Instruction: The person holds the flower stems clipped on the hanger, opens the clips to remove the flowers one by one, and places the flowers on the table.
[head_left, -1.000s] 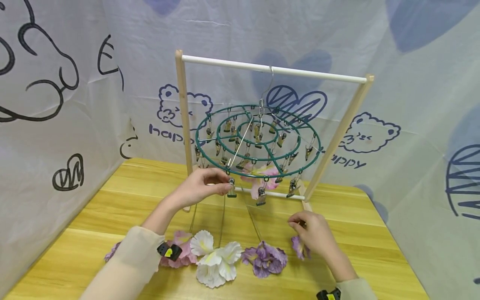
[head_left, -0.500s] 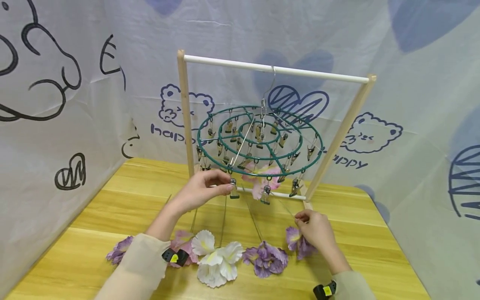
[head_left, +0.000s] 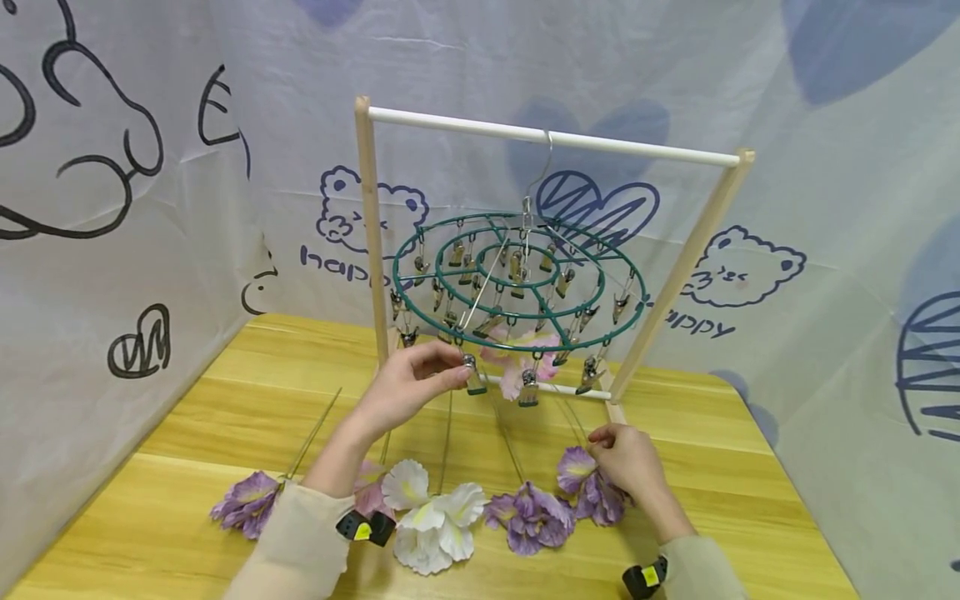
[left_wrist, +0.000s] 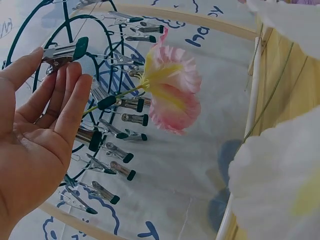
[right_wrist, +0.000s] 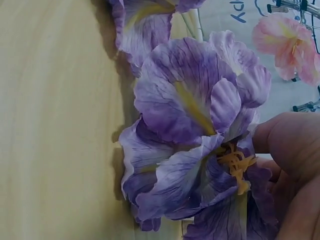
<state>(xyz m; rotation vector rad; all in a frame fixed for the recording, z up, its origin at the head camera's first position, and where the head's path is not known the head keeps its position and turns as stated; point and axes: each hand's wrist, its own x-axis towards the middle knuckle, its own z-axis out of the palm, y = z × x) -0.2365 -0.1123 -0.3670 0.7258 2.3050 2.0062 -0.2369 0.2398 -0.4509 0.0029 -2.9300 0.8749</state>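
Note:
A green round clip hanger point(head_left: 502, 347) with several metal clips hangs from a white rod. My left hand point(head_left: 408, 386) pinches one metal clip point(left_wrist: 65, 52) at the hanger's front rim between thumb and fingers; nothing is visible in that clip's tips. My right hand point(head_left: 630, 462), low at the right, pinches a purple artificial iris point(right_wrist: 185, 115) close behind its bloom. In the head view the iris's thin stem runs up and back toward the rack. A pink flower point(left_wrist: 175, 90) is among the hanger's clips, its stem end hidden behind them in the left wrist view.
More flowers lie on the wooden table point(head_left: 202, 450): a white one point(head_left: 438, 521), a purple one point(head_left: 531, 518), another purple one point(head_left: 247, 504) at left and a pink one point(head_left: 371, 492), partly behind my left forearm. A wooden rack post point(head_left: 682, 275) stands right of the hanger.
The iris in my right hand has turned, so more of its bloom shows, a little farther left. My left forearm has shifted right, uncovering the left purple flower; that hand still pinches the clip.

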